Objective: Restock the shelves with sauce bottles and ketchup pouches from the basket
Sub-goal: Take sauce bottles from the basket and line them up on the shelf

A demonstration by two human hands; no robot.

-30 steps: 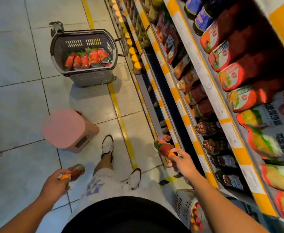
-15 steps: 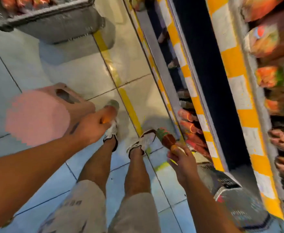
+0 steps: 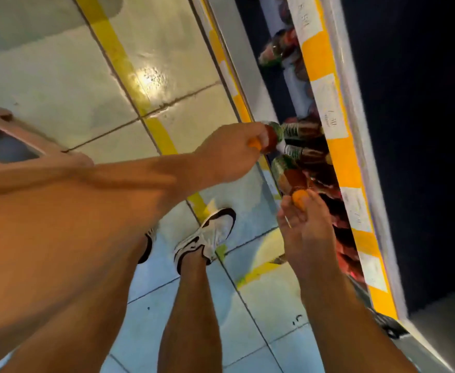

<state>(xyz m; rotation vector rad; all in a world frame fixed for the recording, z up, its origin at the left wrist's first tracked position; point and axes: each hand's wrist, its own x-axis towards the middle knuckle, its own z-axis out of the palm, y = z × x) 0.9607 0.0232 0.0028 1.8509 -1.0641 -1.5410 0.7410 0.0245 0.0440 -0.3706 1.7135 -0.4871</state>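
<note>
- Left hand (image 3: pixel 229 154): curled round the orange-capped end of a sauce bottle (image 3: pixel 270 137), arm reaching across toward the bottom shelf (image 3: pixel 261 103).
- That bottle: red, green-labelled, lying nearly flat, its far end at the shelf's front edge, touching the row of bottles (image 3: pixel 305 154) already stocked there.
- Right hand (image 3: pixel 305 232): fingers pinching the orange cap of a second bottle (image 3: pixel 288 173), just below the first.
- Second bottle: tilted, base pointing into the shelf, beside the stocked row.
- Shelf rail (image 3: pixel 336 146): yellow and white, with price tags, above the row.
- Floor (image 3: pixel 167 63): pale tiles crossed by a yellow line (image 3: pixel 118 55).
- Stool (image 3: pixel 19 141): pink, at the left edge, partly behind the left arm.
- Shoes (image 3: pixel 210 238): white and black, on the tiles between the arms.
- Basket: cannot be made out for sure.
</note>
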